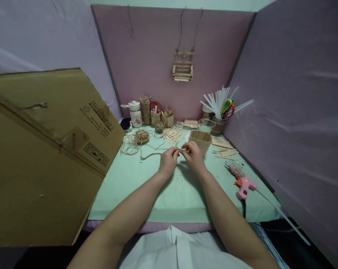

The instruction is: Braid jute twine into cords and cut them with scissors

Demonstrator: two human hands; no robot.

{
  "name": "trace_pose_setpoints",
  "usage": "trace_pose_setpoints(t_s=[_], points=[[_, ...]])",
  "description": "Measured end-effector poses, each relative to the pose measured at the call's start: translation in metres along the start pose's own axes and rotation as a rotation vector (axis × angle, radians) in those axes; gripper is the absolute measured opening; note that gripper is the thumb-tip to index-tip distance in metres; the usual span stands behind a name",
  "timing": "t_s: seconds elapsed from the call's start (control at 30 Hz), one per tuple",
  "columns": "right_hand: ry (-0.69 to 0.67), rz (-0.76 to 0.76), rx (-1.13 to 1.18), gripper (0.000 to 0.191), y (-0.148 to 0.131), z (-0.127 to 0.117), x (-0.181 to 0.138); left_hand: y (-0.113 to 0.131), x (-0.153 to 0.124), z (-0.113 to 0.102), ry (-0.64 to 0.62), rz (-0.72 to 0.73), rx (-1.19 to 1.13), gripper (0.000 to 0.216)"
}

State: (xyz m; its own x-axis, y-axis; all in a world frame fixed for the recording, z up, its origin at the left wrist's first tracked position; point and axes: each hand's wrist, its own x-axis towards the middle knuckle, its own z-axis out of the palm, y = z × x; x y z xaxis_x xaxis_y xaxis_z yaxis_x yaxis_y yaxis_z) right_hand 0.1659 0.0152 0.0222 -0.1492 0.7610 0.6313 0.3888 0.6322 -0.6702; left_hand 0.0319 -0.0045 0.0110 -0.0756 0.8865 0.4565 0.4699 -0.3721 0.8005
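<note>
My left hand [168, 159] and my right hand [193, 155] meet over the middle of the pale green table [171, 194], both pinched on one short length of brown twine [151, 154]. The twine's loose end trails left across the table from my left fingers. A loose coil and a ball of the same twine [141, 136] lie behind it at the left. Just behind my right hand stands a small pot made of upright ice-lolly sticks [200, 140].
A big cardboard sheet [45, 149] leans over the table's left side. Loose sticks [172, 133] lie at the back, more sticks [224, 148] at the right. A pink glue gun [243, 184] rests front right. Jars, a white bottle [135, 113] and a cup with scissors [221, 112] line the back wall.
</note>
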Motion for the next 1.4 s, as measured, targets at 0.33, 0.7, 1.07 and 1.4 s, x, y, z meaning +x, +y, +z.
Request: trace_pose_setpoints(t_s=[0.33, 0.7, 1.07, 1.4], points=[[0.187, 0.286, 0.281, 0.021, -0.004, 0.003, -0.002, 0.01, -0.002, 0.003, -0.031, -0.089, -0.139, 0.017], [0.091, 0.492, 0.534, 0.033, 0.007, 0.003, 0.002, 0.007, 0.0, 0.005, -0.143, -0.21, -0.382, 0.022], [0.025, 0.509, 0.464, 0.034, -0.002, 0.001, 0.001, 0.013, -0.001, 0.002, -0.104, -0.223, -0.344, 0.028], [0.157, 0.307, 0.328, 0.029, -0.004, 0.004, 0.001, 0.008, 0.0, 0.001, 0.019, -0.186, -0.345, 0.024]])
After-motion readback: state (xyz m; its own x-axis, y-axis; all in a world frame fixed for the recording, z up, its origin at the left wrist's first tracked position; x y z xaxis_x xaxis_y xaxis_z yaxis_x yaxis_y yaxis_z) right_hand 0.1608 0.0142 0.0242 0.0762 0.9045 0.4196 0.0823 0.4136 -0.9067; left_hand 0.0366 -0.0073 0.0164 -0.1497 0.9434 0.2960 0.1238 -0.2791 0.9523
